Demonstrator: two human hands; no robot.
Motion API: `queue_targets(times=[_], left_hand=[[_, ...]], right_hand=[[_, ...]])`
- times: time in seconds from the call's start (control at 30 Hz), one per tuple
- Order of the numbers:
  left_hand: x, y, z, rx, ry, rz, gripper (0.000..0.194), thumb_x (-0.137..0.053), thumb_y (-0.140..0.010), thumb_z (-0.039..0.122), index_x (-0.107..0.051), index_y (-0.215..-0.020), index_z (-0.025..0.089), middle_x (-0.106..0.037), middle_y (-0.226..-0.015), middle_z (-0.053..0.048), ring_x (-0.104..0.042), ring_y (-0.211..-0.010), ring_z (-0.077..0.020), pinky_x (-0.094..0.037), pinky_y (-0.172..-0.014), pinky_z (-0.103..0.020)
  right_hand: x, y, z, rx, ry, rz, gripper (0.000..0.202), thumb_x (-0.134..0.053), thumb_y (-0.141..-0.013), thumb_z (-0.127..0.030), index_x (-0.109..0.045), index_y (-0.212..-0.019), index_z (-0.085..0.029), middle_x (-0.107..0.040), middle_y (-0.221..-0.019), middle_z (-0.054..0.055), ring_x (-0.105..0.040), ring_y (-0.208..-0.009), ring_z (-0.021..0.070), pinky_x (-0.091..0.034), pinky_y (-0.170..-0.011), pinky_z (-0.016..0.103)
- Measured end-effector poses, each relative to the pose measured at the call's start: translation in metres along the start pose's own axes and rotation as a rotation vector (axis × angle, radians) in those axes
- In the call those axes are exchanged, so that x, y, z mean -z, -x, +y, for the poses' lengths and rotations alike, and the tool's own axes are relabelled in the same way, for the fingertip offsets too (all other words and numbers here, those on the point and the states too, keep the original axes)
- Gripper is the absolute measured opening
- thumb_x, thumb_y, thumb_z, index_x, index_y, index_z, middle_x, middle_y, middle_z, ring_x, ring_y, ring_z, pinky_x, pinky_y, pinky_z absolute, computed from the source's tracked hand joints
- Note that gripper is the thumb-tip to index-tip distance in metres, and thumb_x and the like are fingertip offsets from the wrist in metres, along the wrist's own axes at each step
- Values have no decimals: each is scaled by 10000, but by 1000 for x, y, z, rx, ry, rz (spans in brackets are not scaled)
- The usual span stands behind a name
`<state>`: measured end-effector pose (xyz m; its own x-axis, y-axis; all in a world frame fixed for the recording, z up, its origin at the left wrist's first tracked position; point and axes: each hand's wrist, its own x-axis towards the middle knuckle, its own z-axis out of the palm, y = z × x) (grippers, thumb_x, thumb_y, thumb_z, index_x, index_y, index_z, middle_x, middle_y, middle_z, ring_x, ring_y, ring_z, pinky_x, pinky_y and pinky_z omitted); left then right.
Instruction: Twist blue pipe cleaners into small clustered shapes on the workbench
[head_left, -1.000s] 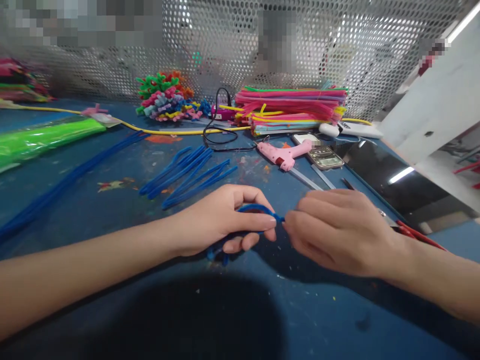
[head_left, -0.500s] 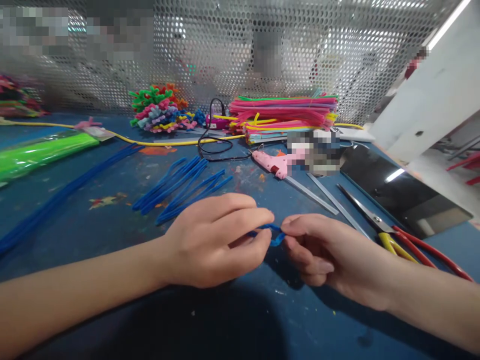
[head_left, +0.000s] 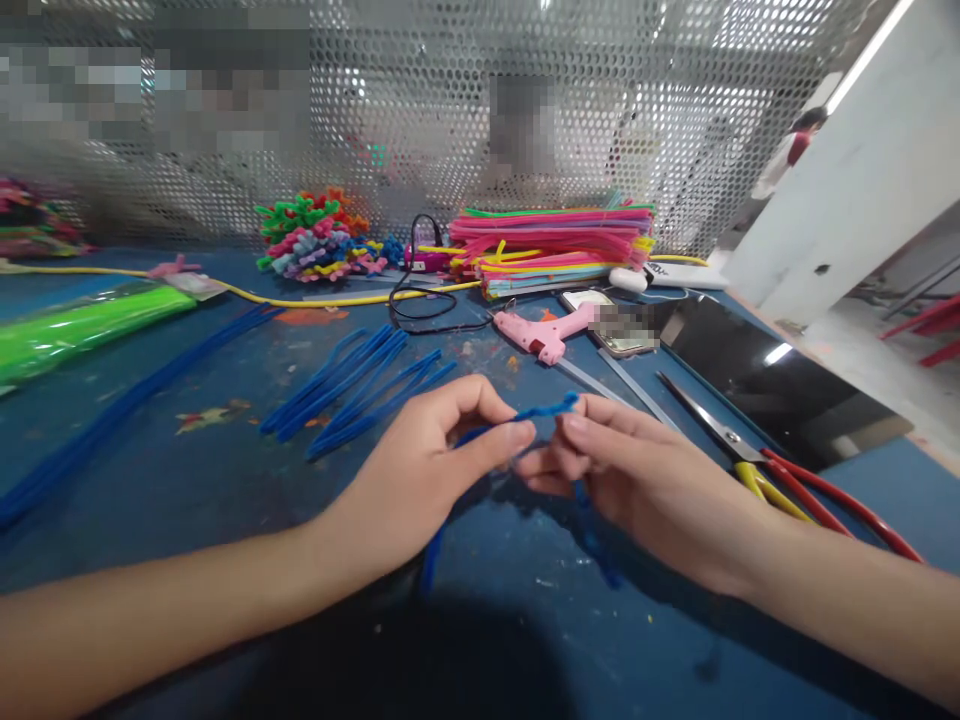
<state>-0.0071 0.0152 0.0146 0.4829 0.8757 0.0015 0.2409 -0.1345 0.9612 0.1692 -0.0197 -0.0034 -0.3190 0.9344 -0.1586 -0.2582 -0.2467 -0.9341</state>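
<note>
A blue pipe cleaner (head_left: 546, 411) stretches between my two hands over the middle of the table. My left hand (head_left: 442, 460) pinches it between thumb and forefinger, and one blue end hangs down below the palm. The fingertips of my right hand (head_left: 637, 470) are closed on the pipe cleaner's other part, near a small bent tip. Another blue length dangles under the right fingers; whether it is the same piece I cannot tell. Just beyond my left hand lie several folded blue pipe cleaners (head_left: 337, 385).
Long blue pipe cleaners (head_left: 135, 390) and a green pack (head_left: 82, 325) lie left. At the back are colourful bundles (head_left: 555, 235) and a yellow cable (head_left: 292, 302). A pink glue gun (head_left: 536, 335), a phone (head_left: 637, 345), a dark tablet (head_left: 780, 380) and scissors (head_left: 735, 440) lie right.
The small blue loop between my fingertips has given way to a straighter stretch. My left hand has turned so its thumb shows on top, and blue ends now hang below both hands.
</note>
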Motion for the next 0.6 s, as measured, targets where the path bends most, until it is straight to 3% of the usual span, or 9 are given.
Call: queue_targets(times=[0.07, 0.13, 0.23, 0.3, 0.4, 0.5, 0.6], left_hand=[[2, -3, 0, 245, 275, -148, 220, -575, -806, 322, -459, -692, 173, -467, -615, 35, -467, -548, -79, -433, -553, -213], [7, -5, -1, 461, 539, -298, 221, -516, -846, 296, -397, -700, 181, -347, -581, 68, -325, -430, -33, -339, -427, -146], [18, -6, -1, 586, 590, -445, 221, -458, -867, 366, -394, -734, 200, -207, -547, 91, -100, -375, -29, -106, -328, -131], [26, -5, 2, 518, 377, -540, 299, -473, -821, 503, -446, -792, 207, -221, -541, 90, -115, -384, -41, -99, -333, -158], [31, -2, 7, 320, -178, -616, 335, -603, -723, 509, -511, -808, 199, -347, -565, 66, -271, -455, -67, -209, -395, -185], [32, -3, 8, 167, -625, -496, 281, -557, -764, 485, -548, -774, 205, -452, -586, 42, -380, -500, -99, -255, -447, -211], [31, -7, 4, 27, -875, -324, 300, -441, -836, 485, -577, -825, 217, -545, -661, 5, -487, -584, -143, -283, -502, -232]], right_hand=[[4, -1, -2, -104, -99, -39, 278, -533, -830, -393, -388, -682, -208, -382, -589, -60, -418, -499, 70, -407, -490, 196], [10, -1, -4, -193, -15, -80, 308, -537, -818, -412, -342, -681, -218, -259, -550, -89, -230, -416, 51, -250, -374, 162], [17, 3, -7, -123, 493, -85, 324, -559, -791, -380, -339, -631, -203, -259, -531, -83, -200, -442, 58, -185, -391, 178], [20, 7, -11, 61, 946, -57, 312, -561, -771, -292, -348, -572, -182, -327, -523, -62, -268, -479, 66, -214, -442, 197], [24, 12, -18, 308, 1454, 14, 242, -529, -739, -203, -389, -545, -172, -425, -537, -36, -317, -506, 81, -208, -492, 230], [28, 11, -22, 412, 1746, 144, 204, -502, -744, -227, -443, -554, -181, -472, -542, -15, -337, -487, 98, -174, -496, 257], [32, 4, -23, 477, 1928, 271, 188, -494, -750, -253, -491, -574, -187, -519, -562, 13, -404, -499, 121, -148, -490, 272]])
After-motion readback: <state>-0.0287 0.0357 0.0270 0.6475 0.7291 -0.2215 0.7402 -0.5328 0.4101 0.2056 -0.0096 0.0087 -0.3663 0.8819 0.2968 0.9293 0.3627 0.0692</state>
